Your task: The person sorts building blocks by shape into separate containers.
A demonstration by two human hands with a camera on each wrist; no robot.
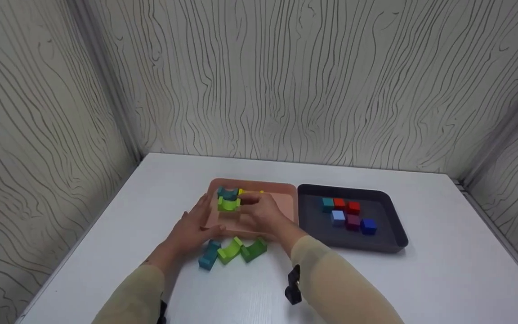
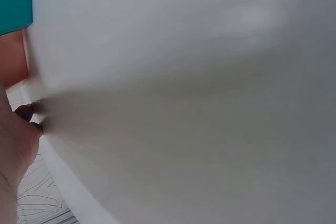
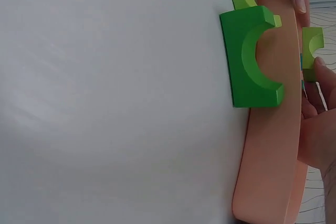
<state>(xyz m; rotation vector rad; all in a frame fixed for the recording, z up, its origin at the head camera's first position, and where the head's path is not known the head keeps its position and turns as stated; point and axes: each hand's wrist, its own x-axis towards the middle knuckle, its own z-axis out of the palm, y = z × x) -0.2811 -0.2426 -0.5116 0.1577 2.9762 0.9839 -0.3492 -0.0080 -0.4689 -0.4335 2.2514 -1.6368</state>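
In the head view my right hand (image 1: 261,210) pinches a lime green arch block (image 1: 229,204) over the left part of the pink tray (image 1: 286,200). The right wrist view shows the thumb against the block's (image 3: 311,51) end, its hollow facing sideways. Within the tray, behind the held block, sit a teal arch block (image 1: 227,194) and a partly hidden yellow block (image 1: 242,191). My left hand (image 1: 191,229) rests at the tray's left side, fingers extended along the rim and thumb by the near corner.
In front of the pink tray lie a teal arch block (image 1: 209,255), another lime arch block (image 1: 230,251) and a dark green arch block (image 1: 254,250). A dark grey tray (image 1: 313,234) adjoins on the right, with several small cubes (image 1: 353,222) inside. Wood-patterned panels (image 1: 286,81) enclose the white table (image 1: 443,252).
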